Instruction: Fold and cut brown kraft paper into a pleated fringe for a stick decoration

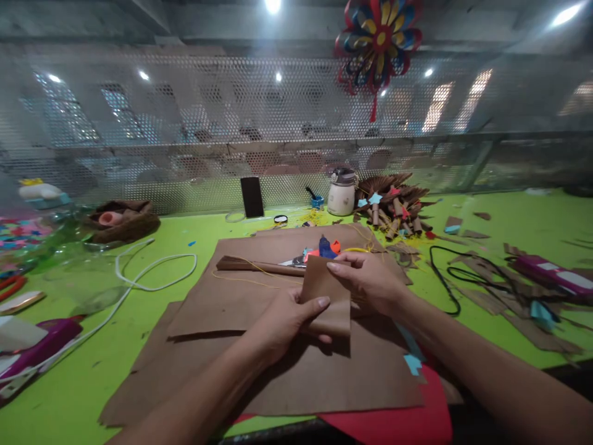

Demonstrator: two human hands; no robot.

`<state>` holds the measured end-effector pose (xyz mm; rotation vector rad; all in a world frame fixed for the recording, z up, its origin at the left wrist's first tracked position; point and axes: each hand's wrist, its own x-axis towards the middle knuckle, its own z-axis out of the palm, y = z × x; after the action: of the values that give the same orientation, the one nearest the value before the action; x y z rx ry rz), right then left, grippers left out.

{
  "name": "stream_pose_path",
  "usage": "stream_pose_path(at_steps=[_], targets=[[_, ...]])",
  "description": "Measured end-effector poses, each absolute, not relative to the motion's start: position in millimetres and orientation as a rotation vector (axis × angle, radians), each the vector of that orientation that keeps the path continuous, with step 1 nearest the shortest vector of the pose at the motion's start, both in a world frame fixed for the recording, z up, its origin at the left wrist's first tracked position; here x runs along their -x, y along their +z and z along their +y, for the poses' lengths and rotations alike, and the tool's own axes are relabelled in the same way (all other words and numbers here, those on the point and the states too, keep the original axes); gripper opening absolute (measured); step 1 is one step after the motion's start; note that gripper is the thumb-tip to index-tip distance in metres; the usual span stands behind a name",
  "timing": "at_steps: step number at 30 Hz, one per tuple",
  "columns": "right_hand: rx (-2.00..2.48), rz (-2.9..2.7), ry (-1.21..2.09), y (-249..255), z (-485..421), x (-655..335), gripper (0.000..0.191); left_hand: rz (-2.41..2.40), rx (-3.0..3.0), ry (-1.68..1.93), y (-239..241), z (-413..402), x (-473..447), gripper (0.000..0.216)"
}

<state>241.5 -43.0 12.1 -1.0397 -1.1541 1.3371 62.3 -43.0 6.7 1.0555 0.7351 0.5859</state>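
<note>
Brown, stiff and creased, a folded paper (340,309) is up between this person's two hands, right of the middle of the frame. The left hand (296,309) has it by the lower left part: the grip is closed, thumb flat on the front, fingers tucked behind. The right hand (365,275) has hold of the upper right edge, its grip pinched tight between thumb and fingertips.

Under them, in the centre and lower centre, I see large brown sheets (222,309) overlapping on a bright green counter (171,235), with a red sheet (430,408) showing from beneath at the bottom. On the upper sheet, just beyond the hands, lies a narrow pleated strip (228,264) with a yellow thread (250,266) trailing over it; at its right end a blue object (327,248) sits beside an orange piece (336,246), partly hidden from me.

Farther back, at upper centre, a dark phone (252,198) leans upright, and a pale lidded bottle (341,199) stands right of it, next to a heap of pleated brown pieces (393,201). A white cable (157,288) loops across the left, a black cable (445,287) curls at the right, and a colourful flower ornament (380,40) hangs at the upper right.
</note>
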Motion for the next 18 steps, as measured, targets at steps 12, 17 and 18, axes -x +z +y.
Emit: stream_pose_path(at_steps=[12, 17, 18], targets=[[1.094, -1.12, 1.446, 8, -57, -234, 0.037, 0.76, -1.035, 0.646, 6, -44, -61, 0.034], [1.074, -1.149, 1.373, 8, -60, -233, 0.031, 0.758, -1.032, 0.645, 6, -44, -61, 0.037], [1.075, -1.151, 1.353, 8, -60, -233, 0.029, 0.752, -1.037, 0.646, 7, -44, -60, 0.038]])
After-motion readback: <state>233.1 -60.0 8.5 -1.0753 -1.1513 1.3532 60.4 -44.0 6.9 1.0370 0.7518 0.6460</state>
